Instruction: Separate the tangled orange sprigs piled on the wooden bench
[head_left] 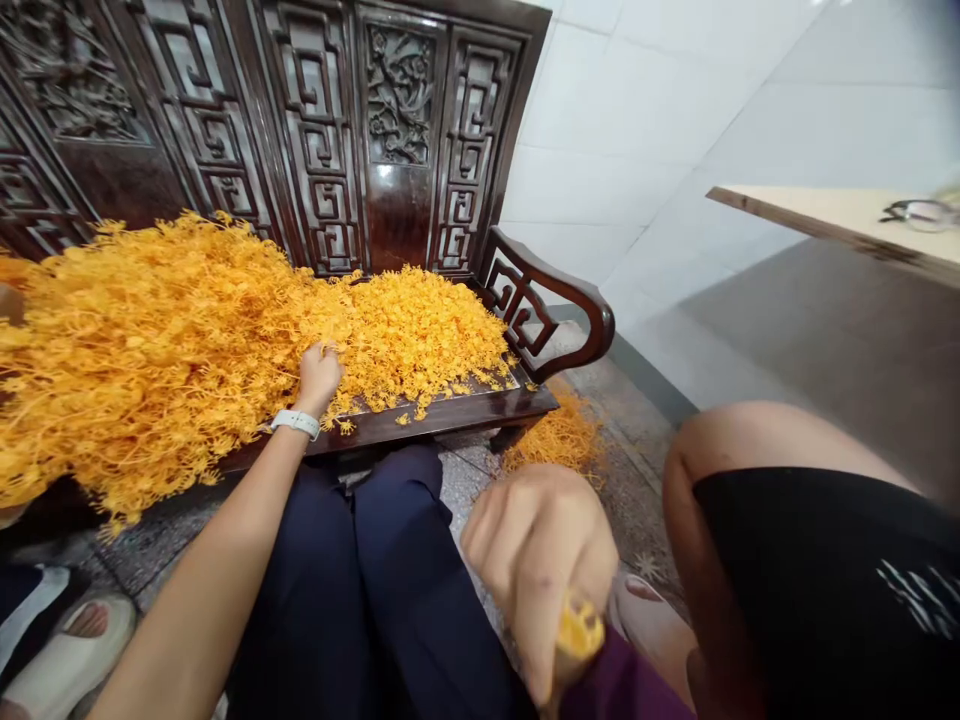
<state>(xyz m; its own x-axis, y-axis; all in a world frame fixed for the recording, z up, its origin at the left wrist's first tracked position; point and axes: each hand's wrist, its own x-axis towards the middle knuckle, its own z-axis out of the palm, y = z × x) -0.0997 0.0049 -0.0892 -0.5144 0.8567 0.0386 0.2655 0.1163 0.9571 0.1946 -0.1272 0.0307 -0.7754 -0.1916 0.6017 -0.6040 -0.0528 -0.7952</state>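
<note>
My left hand (320, 378), with a pale watch (296, 423) on the wrist, reaches into the edge of a big heap of yellow-orange plastic flower sprigs (172, 340). Its fingers are curled closed among the sprigs, and the fingertips are partly hidden. Close to the camera, over my lap, my right hand (544, 550) is a slightly blurred fist. A yellow, round-ended bundle (581, 630) sticks out of it, perhaps sprig stems; most of it is hidden by the hand. A lower mound of shorter yellow flower heads (427, 330) lies right of the heap.
The flowers lie on a dark carved wooden bench (442, 412) with a curved armrest (592, 330). Orange stems (559, 435) are piled on the floor. A person's bare knee (735, 450) is close on the right. A wooden board (825, 215) with glasses (921, 214) juts in at upper right.
</note>
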